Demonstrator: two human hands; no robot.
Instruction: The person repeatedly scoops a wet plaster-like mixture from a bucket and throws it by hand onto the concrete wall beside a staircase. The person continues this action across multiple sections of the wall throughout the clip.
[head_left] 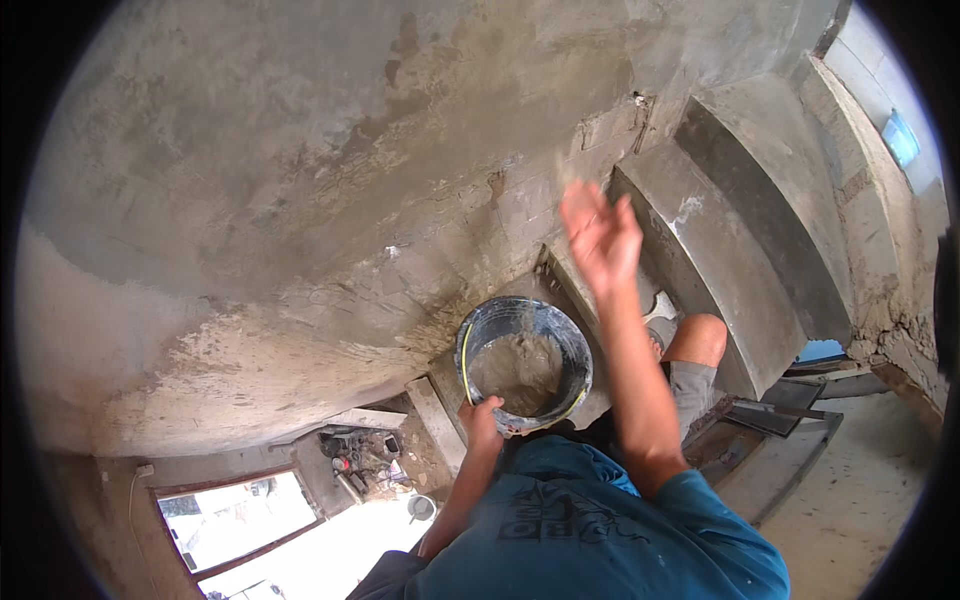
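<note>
A black bucket (pixel 572 345) with a yellow handle stands in front of me on the stairs. Wet grey mortar (pixel 515 372) fills its lower part. My left hand (pixel 482 418) is closed on the near left of the bucket's rim. Beyond the bucket, to its right, my right hand (pixel 603 238) is raised toward the wall (pixel 400 240), palm showing and fingers stretched out, slightly blurred. Nothing shows in it. The wall carries grey plaster, with darker damp patches and rough bare areas low down.
Concrete steps (pixel 715 235) rise to the right along the wall. A pale Y-shaped thing (pixel 661 306) lies by my right foot. Below left are a pile of clutter (pixel 365 462), a small bucket (pixel 421 508) and a bright opening (pixel 240 520). Framed panels (pixel 770 450) lean at the lower right.
</note>
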